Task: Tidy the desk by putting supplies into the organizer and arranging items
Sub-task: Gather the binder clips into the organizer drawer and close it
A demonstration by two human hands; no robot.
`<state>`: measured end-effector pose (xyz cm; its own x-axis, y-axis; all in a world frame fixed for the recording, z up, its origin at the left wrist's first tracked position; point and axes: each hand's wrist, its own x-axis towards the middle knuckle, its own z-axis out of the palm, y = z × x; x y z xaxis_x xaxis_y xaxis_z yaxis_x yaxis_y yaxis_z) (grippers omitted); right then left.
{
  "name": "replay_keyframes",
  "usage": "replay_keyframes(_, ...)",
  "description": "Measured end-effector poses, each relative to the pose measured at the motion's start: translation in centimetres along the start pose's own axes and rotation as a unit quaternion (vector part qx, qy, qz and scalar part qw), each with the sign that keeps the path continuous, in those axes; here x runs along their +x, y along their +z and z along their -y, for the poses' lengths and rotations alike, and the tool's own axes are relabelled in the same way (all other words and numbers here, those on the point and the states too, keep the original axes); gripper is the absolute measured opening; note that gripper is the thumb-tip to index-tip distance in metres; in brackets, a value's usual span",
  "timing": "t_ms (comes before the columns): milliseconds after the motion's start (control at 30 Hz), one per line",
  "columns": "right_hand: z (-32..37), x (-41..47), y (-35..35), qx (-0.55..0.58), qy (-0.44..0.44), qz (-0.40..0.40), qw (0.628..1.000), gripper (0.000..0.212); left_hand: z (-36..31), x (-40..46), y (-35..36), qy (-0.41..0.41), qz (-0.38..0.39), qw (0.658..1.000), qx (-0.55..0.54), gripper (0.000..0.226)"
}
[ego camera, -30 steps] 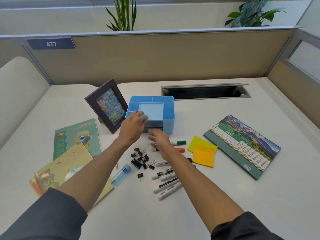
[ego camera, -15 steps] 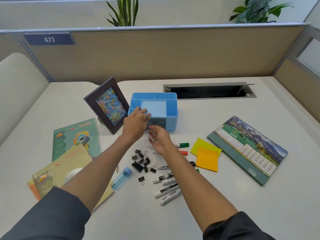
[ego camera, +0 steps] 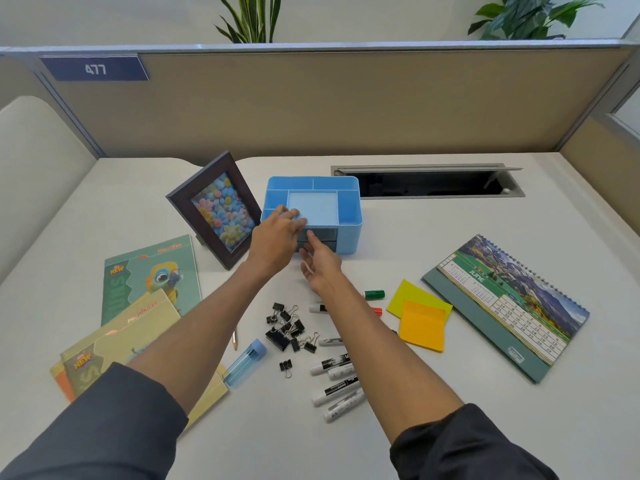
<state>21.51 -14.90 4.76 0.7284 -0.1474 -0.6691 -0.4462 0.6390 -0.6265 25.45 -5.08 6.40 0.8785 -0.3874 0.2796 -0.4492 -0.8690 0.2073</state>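
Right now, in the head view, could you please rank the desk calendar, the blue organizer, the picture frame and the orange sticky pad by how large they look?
1. desk calendar
2. blue organizer and picture frame: they look alike, so unranked
3. orange sticky pad

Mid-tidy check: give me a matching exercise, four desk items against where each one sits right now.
Items:
1. binder clips
2. picture frame
3. desk calendar
4. sticky notes

Places:
A. leaning upright just left of the blue organizer
B. flat at the desk's right side, showing June
C. piled between the two forearms
D. between the marker caps and the calendar

Pairs: 1-C, 2-A, 3-B, 4-D
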Motion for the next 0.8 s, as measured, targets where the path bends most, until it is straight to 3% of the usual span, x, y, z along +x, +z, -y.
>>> replay_keyframes(300, 0.0, 0.2, 0.1, 0.022, -0.006, -0.003, 1.0, 0.04, 0.0, 0.9, -0.2, -0.011, 0.026, 1.0, 0.007, 0.034)
replay_keyframes(467, 0.2, 0.2, 0.5, 0.044, 0.0, 0.005, 0.999, 0.022, 0.0, 1.0, -0.2, -0.018, 0.044, 0.999, 0.009, 0.04)
replay_keyframes(600, 0.2, 0.1, 0.6, 0.064, 0.007, 0.01, 0.998, 0.019, 0.0, 1.1, -0.4, -0.021, 0.044, 0.999, 0.003, 0.041)
replay_keyframes(800, -0.6, 0.0, 0.1, 0.085, 0.01, 0.013, 0.996, 0.045, 0.5, 1.6, -0.6, -0.027, 0.063, 0.997, -0.022, 0.047)
